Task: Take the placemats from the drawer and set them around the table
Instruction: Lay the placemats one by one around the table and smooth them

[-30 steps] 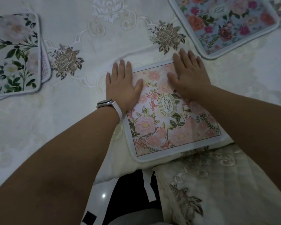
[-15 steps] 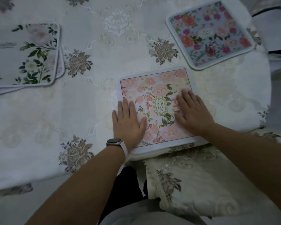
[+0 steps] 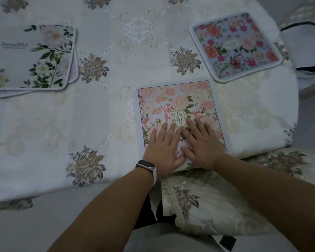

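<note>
Nearest us, a chair cushion point(image 3: 216, 206) with lace trim sits just below the worktop point(image 3: 107, 124) edge, which is draped in an embroidered cloth. Our left hand point(image 3: 164, 151), a watch point(image 3: 146, 165) on its wrist, and our right hand point(image 3: 201, 148) lie flat on the near part of the pink placemat point(image 3: 176, 104), fingers spread and released, grasping nothing; the two hands touch side by side. This pink placemat lies at the worktop's near edge, its lower border at the cloth's fold. Left of the pink placemat we see a wide stretch of bare cloth. Farther off, up and right of it, the blue floral placemat point(image 3: 235, 46) rests tilted near the worktop's right edge. Far left of it lies the white floral placemat point(image 3: 31, 57), stacked on another mat whose rim peeks out beneath.
</note>
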A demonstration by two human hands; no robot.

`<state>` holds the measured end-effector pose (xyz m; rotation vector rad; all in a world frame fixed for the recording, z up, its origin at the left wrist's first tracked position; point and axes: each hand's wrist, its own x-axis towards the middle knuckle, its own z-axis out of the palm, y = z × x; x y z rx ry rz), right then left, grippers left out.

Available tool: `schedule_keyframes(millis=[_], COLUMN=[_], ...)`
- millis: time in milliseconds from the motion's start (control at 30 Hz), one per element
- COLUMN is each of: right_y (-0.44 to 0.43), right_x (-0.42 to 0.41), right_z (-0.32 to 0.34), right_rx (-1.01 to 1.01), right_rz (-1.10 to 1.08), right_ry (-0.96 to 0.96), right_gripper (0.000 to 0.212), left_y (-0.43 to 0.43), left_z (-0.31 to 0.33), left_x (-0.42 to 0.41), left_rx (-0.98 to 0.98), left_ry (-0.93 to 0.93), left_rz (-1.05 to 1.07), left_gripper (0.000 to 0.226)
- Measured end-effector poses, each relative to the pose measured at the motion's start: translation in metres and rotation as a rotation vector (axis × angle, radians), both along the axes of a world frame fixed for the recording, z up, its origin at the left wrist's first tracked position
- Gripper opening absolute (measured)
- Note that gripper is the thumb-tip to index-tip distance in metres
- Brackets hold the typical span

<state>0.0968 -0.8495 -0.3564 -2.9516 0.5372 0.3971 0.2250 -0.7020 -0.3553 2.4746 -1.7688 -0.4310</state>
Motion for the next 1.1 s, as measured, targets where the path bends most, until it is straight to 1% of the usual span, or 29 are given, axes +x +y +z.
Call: schedule_keyframes(millis=[100,167,267,467,533,600,633,700,833,933,1000,1100], right_y=[-0.006,-0.011,-0.025,-0.039,-0.034,-0.028,-0.025,-0.018,0.000,0.011,0.020,0.037], right_x=[-0.002,-0.006,-0.022,-0.045,-0.036,-0.025,-0.019,-0.008,0.013,0.036,0.053,0.076], right_z=[0.000,0.002,0.006,0.025,0.037,0.052,0.059,0.073,0.092,0.110,0.122,0.142], right_rx=[0.011,0.032,0.046,0.107,0.130,0.128,0.117,0.121,0.167,0.166,0.177,0.185], right_rz=[-0.014,-0.077,-0.175,-0.271,-0.271,-0.218,-0.182,-0.146,-0.087,-0.021,0.018,0.081], right_ry=[-0.020,-0.024,0.008,0.098,0.079,-0.006,-0.051,-0.108,-0.123,-0.157,-0.197,-0.253], right_gripper=[0.065,0.064,0.067,0.073,0.067,0.050,0.044,0.039,0.039,0.045,0.049,0.049], left_y=[0.011,0.024,0.046,0.095,0.106,0.115,0.119,0.129,0.147,0.155,0.165,0.185], left_z=[0.001,0.003,0.006,0.020,0.028,0.038,0.043,0.055,0.076,0.093,0.105,0.121], left_x=[0.005,0.011,0.021,0.045,0.053,0.060,0.062,0.063,0.061,0.062,0.064,0.068], left_rx=[0.004,0.033,0.091,0.164,0.179,0.185,0.173,0.118,-0.017,-0.158,-0.244,-0.337], left_ry=[0.003,-0.004,-0.025,0.004,0.024,0.038,0.040,0.062,0.036,0.014,0.002,-0.034], left_rz=[-0.036,-0.055,-0.004,0.091,0.132,0.191,0.228,0.313,0.428,0.504,0.533,0.562], left_gripper=[0.080,0.082,0.084,0.081,0.082,0.081,0.080,0.078,0.074,0.070,0.064,0.055])
